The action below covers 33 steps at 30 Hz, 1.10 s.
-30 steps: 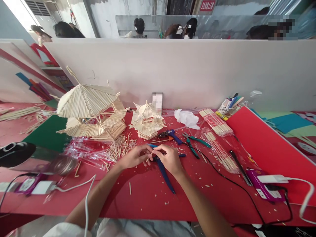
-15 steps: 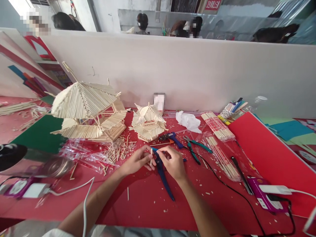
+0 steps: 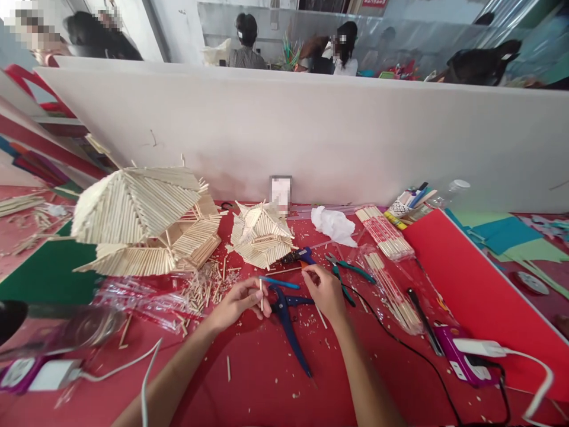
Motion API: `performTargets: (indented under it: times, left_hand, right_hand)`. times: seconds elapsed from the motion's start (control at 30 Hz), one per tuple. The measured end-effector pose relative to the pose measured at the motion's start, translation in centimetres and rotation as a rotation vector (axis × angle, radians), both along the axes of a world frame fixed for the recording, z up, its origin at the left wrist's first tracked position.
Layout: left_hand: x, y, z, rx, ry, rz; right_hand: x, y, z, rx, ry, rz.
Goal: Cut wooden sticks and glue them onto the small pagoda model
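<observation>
My left hand (image 3: 243,303) is closed in a pinch on a short wooden stick (image 3: 261,293), held upright. To its right, my right hand (image 3: 326,292) has its thumb and fingertips together beside the orange end of a thin rod (image 3: 284,271); what they hold is hidden. Between the hands lies a blue hand cutter (image 3: 288,332), its handle toward me. A blue pen-like stick (image 3: 280,283) lies just above the cutter. Behind the hands stand a small stick-built pavilion (image 3: 262,234) and a glue gun (image 3: 304,256). A larger stick pavilion (image 3: 137,207) stands at left.
Green-handled pliers (image 3: 351,270), packs of wooden sticks (image 3: 384,231) and crumpled tissue (image 3: 333,224) lie to the right. Cut sticks (image 3: 204,290) and plastic wrap (image 3: 137,299) lie left. A black cable (image 3: 391,323) crosses the red table. A white partition (image 3: 355,136) stands behind; people sit beyond.
My right hand has moved away from my left, to the right, to the rod's orange end. The blue stick and cutter between them show more. My left hand keeps the wooden stick. The view has shifted.
</observation>
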<state>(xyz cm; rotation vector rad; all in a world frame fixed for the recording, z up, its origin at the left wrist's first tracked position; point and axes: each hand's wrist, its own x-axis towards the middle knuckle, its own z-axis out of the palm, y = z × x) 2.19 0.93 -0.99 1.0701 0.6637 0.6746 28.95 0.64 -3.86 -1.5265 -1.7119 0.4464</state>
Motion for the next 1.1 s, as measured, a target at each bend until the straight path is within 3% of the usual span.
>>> performTargets:
  times: [0.2, 0.5, 0.83, 1.1]
  left_hand:
    - [-0.1, 0.2, 0.0, -0.001, 0.047, -0.005]
    - [-1.0, 0.3, 1.1, 0.000, 0.089, 0.008]
    - [-0.4, 0.2, 1.6, -0.140, -0.058, 0.001]
    - [-1.2, 0.6, 2.0, -0.099, 0.048, 0.026]
  right_hand:
    - [-0.8, -0.5, 0.3, -0.020, -0.014, 0.001]
    - [-2.6, -0.1, -0.4, -0.080, -0.083, 0.125]
    - [-2.4, 0.4, -0.3, -0.178, -0.056, 0.114]
    - [-2.1, 0.0, 0.1, -0.214, -0.120, 0.150]
